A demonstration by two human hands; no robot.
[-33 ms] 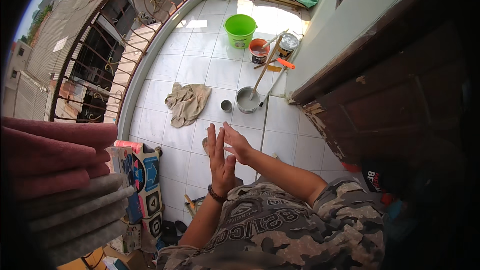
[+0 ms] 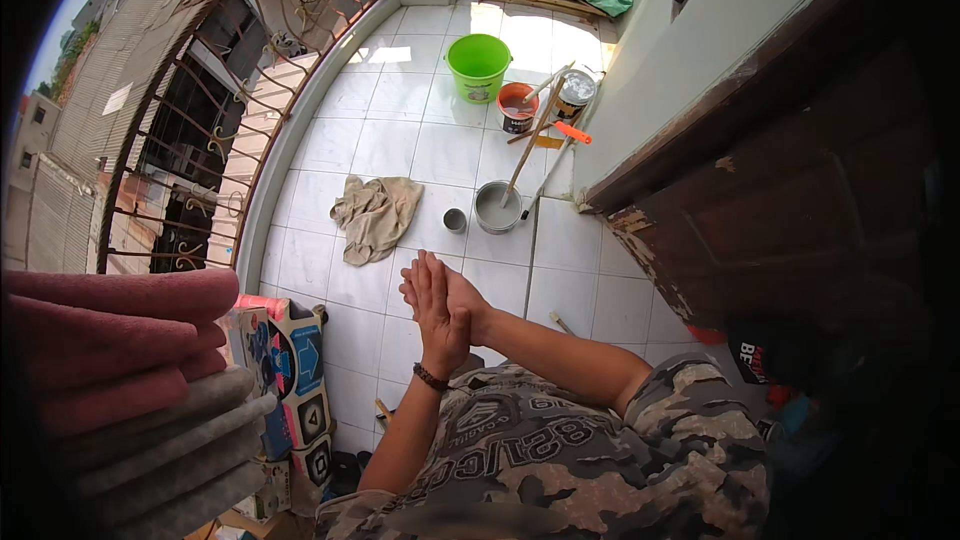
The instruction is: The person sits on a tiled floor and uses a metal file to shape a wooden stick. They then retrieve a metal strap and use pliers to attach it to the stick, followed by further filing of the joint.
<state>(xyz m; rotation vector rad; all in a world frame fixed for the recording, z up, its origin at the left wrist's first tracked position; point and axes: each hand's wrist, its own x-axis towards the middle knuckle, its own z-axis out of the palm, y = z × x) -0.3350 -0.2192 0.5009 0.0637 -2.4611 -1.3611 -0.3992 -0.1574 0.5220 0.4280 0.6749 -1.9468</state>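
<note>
My left hand (image 2: 437, 325), with a dark beaded bracelet at the wrist, lies palm to palm against my right hand (image 2: 466, 302) in front of my body. The fingers of the left hand are stretched out straight; those of the right lie flat behind them and are partly hidden. Nothing shows between the palms. Just beyond them on the floor stands a small grey cup (image 2: 454, 220). Beside it is a bucket of grey paint (image 2: 497, 208) with a wooden stick leaning in it. A crumpled beige cloth (image 2: 376, 217) lies to the left.
Farther off stand a green bucket (image 2: 478, 68), an orange paint bucket (image 2: 516, 107) and a paint can (image 2: 576, 88). An orange-handled tool (image 2: 573, 133) leans near them. A metal railing (image 2: 215, 130) and hanging towels (image 2: 120, 340) border the left, a dark wooden door (image 2: 780, 210) the right.
My hands have come together: a gap showed between the palms before, and now they touch. The view has shifted slightly.
</note>
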